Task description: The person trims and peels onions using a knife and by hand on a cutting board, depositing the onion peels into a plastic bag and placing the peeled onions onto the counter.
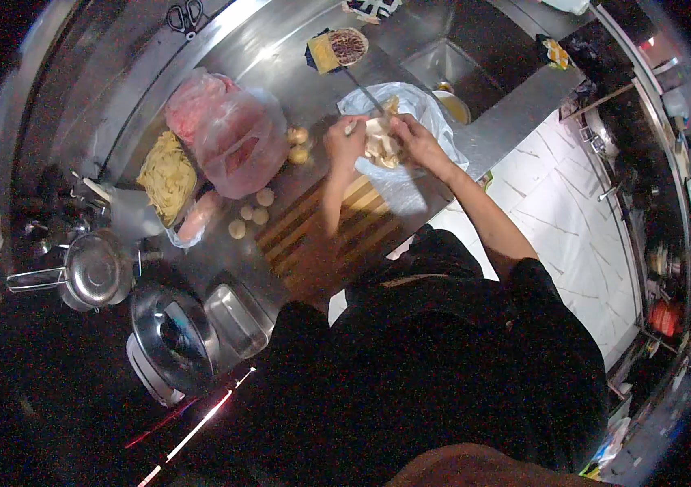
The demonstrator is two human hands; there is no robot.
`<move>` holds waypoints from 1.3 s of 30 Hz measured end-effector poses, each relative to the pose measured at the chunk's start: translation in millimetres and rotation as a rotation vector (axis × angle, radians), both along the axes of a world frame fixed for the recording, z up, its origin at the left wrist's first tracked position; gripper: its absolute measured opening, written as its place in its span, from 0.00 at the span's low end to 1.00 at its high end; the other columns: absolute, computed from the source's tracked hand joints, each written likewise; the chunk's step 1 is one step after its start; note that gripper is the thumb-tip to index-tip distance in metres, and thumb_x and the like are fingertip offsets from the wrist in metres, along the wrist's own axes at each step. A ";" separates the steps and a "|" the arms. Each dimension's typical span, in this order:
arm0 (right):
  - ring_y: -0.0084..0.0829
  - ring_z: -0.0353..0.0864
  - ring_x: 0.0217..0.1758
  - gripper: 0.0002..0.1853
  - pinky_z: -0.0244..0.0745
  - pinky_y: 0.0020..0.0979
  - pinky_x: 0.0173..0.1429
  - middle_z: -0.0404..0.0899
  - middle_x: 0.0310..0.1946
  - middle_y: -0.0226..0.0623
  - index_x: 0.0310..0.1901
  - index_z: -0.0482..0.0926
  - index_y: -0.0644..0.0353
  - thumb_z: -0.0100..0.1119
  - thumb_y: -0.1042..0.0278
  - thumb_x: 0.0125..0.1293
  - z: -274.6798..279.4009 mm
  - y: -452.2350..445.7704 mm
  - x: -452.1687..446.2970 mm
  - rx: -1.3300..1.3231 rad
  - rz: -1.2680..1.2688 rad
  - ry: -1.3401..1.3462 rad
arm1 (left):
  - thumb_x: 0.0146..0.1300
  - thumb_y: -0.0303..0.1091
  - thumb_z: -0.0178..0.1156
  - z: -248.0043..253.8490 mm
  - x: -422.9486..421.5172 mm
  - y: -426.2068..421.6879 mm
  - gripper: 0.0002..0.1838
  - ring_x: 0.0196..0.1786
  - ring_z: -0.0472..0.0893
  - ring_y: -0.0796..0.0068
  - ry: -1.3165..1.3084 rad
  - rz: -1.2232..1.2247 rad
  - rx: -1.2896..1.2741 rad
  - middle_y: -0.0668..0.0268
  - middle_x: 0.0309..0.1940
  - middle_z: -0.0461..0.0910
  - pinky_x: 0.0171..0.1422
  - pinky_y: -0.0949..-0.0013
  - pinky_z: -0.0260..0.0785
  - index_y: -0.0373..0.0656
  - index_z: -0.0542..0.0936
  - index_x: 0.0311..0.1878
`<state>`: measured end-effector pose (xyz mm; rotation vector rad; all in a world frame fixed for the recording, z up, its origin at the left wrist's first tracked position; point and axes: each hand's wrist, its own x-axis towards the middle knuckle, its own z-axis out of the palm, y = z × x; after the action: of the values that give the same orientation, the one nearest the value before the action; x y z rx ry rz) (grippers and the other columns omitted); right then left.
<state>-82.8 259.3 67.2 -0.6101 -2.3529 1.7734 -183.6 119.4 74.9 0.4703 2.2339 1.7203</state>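
Note:
My left hand (345, 144) is over the left side of an open white plastic bag (434, 122), its fingers curled. A small pale piece shows at its fingertips, too small to name. On the bag's other side my right hand (416, 141) has its fingers pinched together; what they hold, if anything, is hidden. Pale peel-like scraps (381, 146) lie in the bag between the hands. A thin dark strip (361, 88) runs toward the right hand; I cannot tell if they touch. The striped wooden cutting board (301, 227) lies below my left hand.
Left of the board are a pink-filled plastic bag (240, 150), yellowish strips (168, 174), onions (299, 146) and several small pale round pieces (247, 213). Steel bowl (173, 337), rectangular tray (238, 321) and strainer (100, 269) stand lower left. Behind the bag is a sink (447, 65).

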 end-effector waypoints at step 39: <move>0.57 0.77 0.34 0.19 0.73 0.51 0.35 0.77 0.32 0.54 0.52 0.62 0.60 0.51 0.63 0.63 -15.7 -149.9 118.2 0.491 0.196 -0.149 | 0.54 0.31 0.61 -60.6 118.7 -163.8 0.19 0.45 0.75 0.52 0.376 0.066 -0.187 0.52 0.44 0.75 0.51 0.56 0.68 0.41 0.75 0.50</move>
<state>35.4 109.4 51.5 -0.4612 -2.8870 1.1580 -65.0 -44.4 14.3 0.7339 2.6667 1.5338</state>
